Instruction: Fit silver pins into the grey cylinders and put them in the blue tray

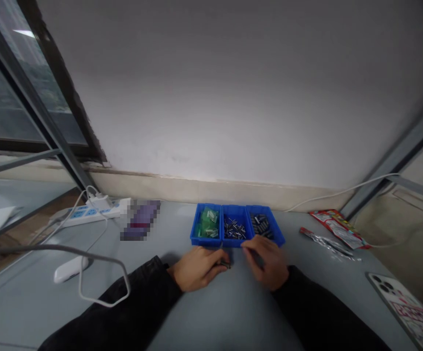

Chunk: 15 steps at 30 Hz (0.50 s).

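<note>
My left hand [198, 268] is closed, with thumb and forefinger pinching a small metal part [225, 263] just in front of the blue bins. My right hand [268, 262], slightly blurred, has its thumb and forefinger drawn together at the front edge of the middle bin. Whatever lies between those fingertips is too small to make out. Small silvery metal pins [235, 229] fill the middle blue bin [232, 210]. Green plastic bags with pale pieces [209, 224] lie in the left blue bin [195, 233]. Dark cylindrical pieces [260, 225] are in the right blue bin [276, 229], partly covered by my right hand.
Right of the bins lie red-handled pliers [324, 242], a red packet [339, 226] and a phone [405, 307]. On the left are a power strip [94, 213], a pixelated purple item [140, 220], a white charger-like object [70, 269] and loose cables. A wall stands behind.
</note>
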Each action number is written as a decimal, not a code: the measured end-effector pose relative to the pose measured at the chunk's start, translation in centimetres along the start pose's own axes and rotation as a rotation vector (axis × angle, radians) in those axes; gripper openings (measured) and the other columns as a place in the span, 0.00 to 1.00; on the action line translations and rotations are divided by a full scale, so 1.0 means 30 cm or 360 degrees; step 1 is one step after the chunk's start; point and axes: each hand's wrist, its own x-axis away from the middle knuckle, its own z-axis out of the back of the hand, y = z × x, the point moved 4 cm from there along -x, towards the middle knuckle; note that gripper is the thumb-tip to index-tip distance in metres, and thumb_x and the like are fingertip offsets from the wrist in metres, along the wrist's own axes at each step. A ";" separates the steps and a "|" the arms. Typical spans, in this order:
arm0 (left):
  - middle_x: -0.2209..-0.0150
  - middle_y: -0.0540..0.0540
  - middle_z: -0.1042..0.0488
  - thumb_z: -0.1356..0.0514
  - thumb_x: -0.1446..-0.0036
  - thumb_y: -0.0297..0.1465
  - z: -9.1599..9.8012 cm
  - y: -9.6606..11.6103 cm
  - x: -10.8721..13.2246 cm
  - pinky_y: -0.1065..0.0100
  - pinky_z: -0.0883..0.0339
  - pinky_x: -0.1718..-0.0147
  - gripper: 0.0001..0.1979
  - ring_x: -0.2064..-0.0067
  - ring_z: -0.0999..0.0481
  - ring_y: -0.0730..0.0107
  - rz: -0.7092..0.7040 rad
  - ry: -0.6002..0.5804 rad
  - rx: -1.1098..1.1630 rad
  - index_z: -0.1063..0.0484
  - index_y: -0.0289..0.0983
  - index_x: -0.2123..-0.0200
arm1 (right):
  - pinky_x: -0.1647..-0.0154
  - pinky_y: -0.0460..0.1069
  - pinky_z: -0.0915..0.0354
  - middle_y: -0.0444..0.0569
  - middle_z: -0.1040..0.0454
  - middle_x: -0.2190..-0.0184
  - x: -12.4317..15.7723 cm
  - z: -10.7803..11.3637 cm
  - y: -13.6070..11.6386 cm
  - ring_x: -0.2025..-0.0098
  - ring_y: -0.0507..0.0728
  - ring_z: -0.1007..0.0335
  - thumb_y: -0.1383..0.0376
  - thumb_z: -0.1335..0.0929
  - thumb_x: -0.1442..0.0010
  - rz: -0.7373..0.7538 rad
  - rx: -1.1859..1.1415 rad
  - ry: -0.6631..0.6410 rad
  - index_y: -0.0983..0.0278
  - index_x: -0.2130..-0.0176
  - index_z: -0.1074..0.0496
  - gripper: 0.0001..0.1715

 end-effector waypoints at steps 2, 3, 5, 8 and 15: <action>0.63 0.47 0.22 0.47 0.29 0.34 -0.002 -0.002 0.001 0.69 0.34 0.64 0.08 0.62 0.22 0.65 -0.0010 0.0016 0.0006 0.32 0.39 0.53 | 0.60 0.51 0.35 0.48 0.26 0.67 0.011 -0.051 -0.053 0.64 0.55 0.31 0.70 0.35 0.34 0.0063 -0.0036 -0.0219 0.62 0.57 0.31 0.06; 0.63 0.47 0.22 0.48 0.29 0.34 -0.003 -0.003 0.001 0.69 0.34 0.65 0.07 0.63 0.22 0.65 -0.0019 0.0024 0.0003 0.33 0.38 0.54 | 0.60 0.52 0.35 0.49 0.26 0.66 0.017 -0.074 -0.070 0.63 0.56 0.30 0.67 0.35 0.34 0.0081 -0.0039 -0.0318 0.63 0.56 0.30 0.06; 0.64 0.47 0.23 0.48 0.29 0.34 -0.004 -0.005 0.000 0.69 0.35 0.66 0.08 0.63 0.22 0.65 -0.0040 0.0031 -0.0004 0.33 0.38 0.55 | 0.60 0.52 0.34 0.49 0.27 0.65 0.027 -0.104 -0.083 0.62 0.57 0.30 0.65 0.35 0.33 0.0097 -0.0045 -0.0420 0.63 0.56 0.30 0.06; 0.63 0.47 0.23 0.49 0.28 0.35 0.000 -0.006 -0.001 0.70 0.35 0.65 0.08 0.63 0.23 0.66 -0.0048 0.0029 0.0006 0.33 0.38 0.54 | 0.60 0.51 0.34 0.48 0.27 0.65 0.029 -0.110 -0.066 0.62 0.55 0.30 0.67 0.35 0.32 0.0055 -0.0101 -0.0399 0.63 0.59 0.31 0.04; 0.61 0.46 0.23 0.50 0.28 0.34 0.010 0.006 -0.003 0.69 0.33 0.63 0.09 0.62 0.23 0.66 -0.0048 0.0058 0.0071 0.33 0.38 0.54 | 0.60 0.50 0.32 0.47 0.25 0.64 0.022 -0.103 -0.053 0.61 0.54 0.28 0.67 0.36 0.30 0.0109 -0.0118 -0.0394 0.63 0.59 0.28 0.07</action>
